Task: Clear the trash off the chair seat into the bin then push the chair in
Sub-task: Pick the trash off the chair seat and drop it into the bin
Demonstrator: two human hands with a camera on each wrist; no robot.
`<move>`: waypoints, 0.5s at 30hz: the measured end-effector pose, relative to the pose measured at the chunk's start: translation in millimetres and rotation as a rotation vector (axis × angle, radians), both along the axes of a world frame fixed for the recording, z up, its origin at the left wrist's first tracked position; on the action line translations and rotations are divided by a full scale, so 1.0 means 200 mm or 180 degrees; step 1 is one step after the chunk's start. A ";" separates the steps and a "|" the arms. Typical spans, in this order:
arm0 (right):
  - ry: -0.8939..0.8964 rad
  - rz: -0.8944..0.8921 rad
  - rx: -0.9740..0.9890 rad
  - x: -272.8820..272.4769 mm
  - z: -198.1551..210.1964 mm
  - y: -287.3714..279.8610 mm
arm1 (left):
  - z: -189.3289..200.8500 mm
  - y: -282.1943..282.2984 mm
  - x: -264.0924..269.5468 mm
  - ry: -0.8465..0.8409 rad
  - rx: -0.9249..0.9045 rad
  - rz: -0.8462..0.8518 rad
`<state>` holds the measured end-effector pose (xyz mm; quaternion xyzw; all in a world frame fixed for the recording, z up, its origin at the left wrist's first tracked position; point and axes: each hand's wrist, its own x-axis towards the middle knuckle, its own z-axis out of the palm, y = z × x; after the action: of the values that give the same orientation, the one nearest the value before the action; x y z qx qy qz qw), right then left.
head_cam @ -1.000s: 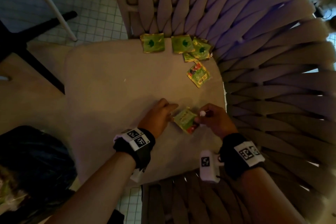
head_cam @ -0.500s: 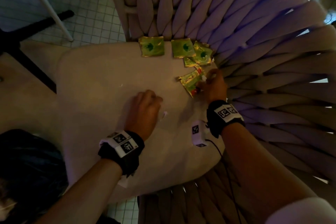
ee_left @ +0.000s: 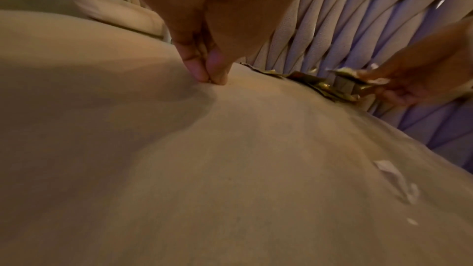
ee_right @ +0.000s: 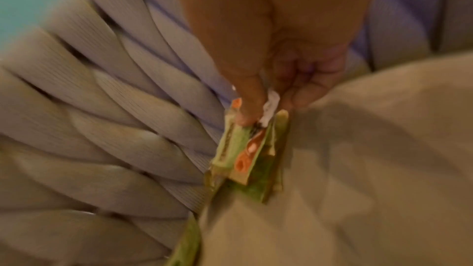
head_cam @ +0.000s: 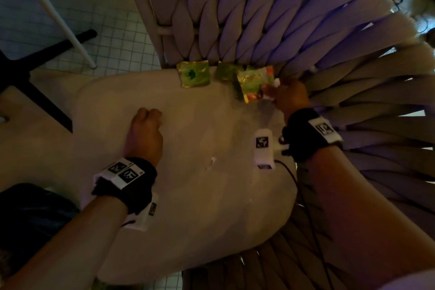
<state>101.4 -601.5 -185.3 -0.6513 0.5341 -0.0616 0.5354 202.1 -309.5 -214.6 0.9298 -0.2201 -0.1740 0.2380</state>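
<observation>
Right hand pinches wrappers; left hand curled, fingertips on seat, apparently empty. Wrappers look light, slippery: pinch stacked edges.

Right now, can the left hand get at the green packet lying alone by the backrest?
Probably yes: bare cushion lies between the left hand and the green packet; nothing covers it.

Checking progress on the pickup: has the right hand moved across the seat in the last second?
Yes. The right hand, pinching wrappers, has travelled from mid-seat to the back of the cushion, beside the woven backrest.
</observation>
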 end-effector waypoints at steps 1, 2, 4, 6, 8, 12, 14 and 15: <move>0.0146 -0.0025 -0.0056 0.03 -0.04 -0.01 | -0.01 0.00 0.00 -0.0015 -0.0001 -0.0014; 0.0311 0.0008 -0.0149 0.07 -0.08 -0.01 | -0.02 0.01 0.01 -0.0028 -0.0004 -0.0036; 0.0757 0.0161 -0.0398 0.11 -0.12 0.02 | -0.02 0.02 0.01 -0.0068 -0.0052 -0.0078; 0.0984 0.0141 -0.0642 0.13 -0.17 0.05 | -0.02 0.03 0.01 -0.0099 -0.0131 -0.0102; 0.0929 0.0007 -0.0845 0.12 -0.16 0.08 | -0.01 0.03 0.02 -0.0085 -0.0139 -0.0114; 0.0742 -0.0154 -0.0861 0.02 -0.14 0.08 | -0.01 0.04 0.02 -0.0033 -0.0119 -0.0122; 0.0561 -0.0159 -0.0536 -0.06 -0.12 0.09 | -0.01 0.07 0.01 0.0043 -0.0077 -0.0133; 0.0362 -0.0166 -0.0302 -0.11 -0.09 0.10 | -0.01 0.09 0.00 0.0084 -0.0080 -0.0150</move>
<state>78.9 -580.7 -203.4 -0.6642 0.5770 -0.0637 0.4710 201.2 -290.9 -216.8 0.9190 -0.2410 -0.1890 0.2483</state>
